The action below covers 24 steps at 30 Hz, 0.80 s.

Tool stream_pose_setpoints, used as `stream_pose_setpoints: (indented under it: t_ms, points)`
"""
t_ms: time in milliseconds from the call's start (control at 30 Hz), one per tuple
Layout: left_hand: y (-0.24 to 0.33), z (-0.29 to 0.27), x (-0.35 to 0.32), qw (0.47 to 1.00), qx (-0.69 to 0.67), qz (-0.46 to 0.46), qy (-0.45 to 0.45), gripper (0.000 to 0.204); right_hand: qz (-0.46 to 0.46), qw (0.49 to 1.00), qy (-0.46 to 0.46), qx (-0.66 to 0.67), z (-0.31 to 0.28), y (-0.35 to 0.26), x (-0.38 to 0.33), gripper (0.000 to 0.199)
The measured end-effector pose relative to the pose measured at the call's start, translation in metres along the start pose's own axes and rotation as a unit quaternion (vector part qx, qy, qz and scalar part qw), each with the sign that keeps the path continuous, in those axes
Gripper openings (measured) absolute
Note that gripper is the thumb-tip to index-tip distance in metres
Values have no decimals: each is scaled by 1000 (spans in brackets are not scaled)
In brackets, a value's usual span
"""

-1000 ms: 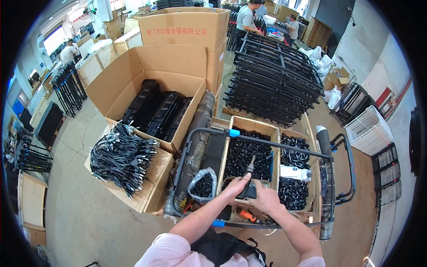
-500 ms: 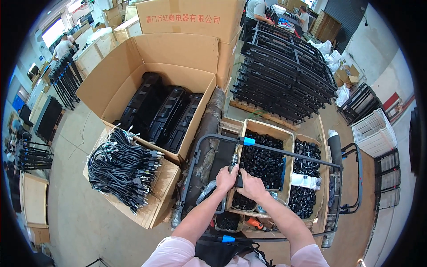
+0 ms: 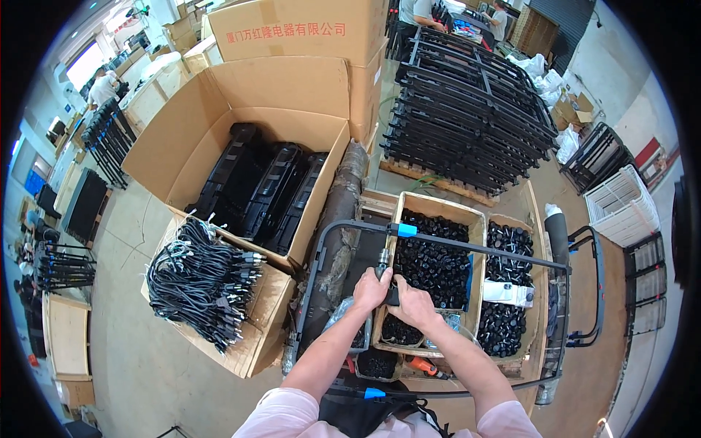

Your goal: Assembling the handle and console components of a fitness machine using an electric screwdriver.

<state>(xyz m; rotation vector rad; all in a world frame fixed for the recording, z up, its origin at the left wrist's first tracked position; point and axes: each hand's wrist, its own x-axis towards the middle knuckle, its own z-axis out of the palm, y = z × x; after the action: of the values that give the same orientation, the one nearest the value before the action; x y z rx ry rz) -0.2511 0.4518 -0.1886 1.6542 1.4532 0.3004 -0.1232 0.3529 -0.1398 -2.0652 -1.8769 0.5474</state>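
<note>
Largest item noted: a stack of black metal racks (image 3: pixel 471 117) on a wooden pallet (image 3: pixel 438 182), beyond the work area. To its left stands a tall closed carton (image 3: pixel 292 51) bearing one line of red printed characters across its face; a small white label (image 3: pixel 377 75) on its side is too small to read from where I stand. In front of it, an open carton (image 3: pixel 288 87) holds long black moulded parts (image 3: pixel 270 190). A black tubular frame (image 3: pixel 482 253) with blue sleeves (image 3: pixel 407 231) lies across the near bins. Left of the frame, a heap of black cables (image 3: pixel 201 281) with pale ends rests on a cardboard box (image 3: pixel 266 321). Beneath the frame's far bar, a wooden bin (image 3: pixel 442 203) contains small black knobs; on the similar parts in the bin beside it lies a white package (image 3: pixel 509 293), its markings not legible. The person's left hand (image 3: pixel 371 290) is clamped round the front of a power tool (image 3: pixel 384 255), just behind its silver chuck; the right hand (image 3: pixel 413 303) is closed on the dark body behind, the undersides of both grips hidden. The tool is inside the frame's outline, at the wooden bin's left wall, chuck pointing away from the person. Nearer the person lies an orange-handled tool (image 3: pixel 422 365).
</note>
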Motion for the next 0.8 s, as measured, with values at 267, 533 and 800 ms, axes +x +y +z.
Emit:
stream_pose_setpoints:
  t_ms: [267,533,800]
  points:
    - [18,-4,1,998,62,-3,-12,67,1,999,-24,34,1,15,1,98]
    - [25,-4,5,997,80,-3,-3,66,48,997,-47,43,-1,12,4,97]
    - [23,-7,5,998,56,-29,-22,73,8,999,19,31,6,-4,-1,55]
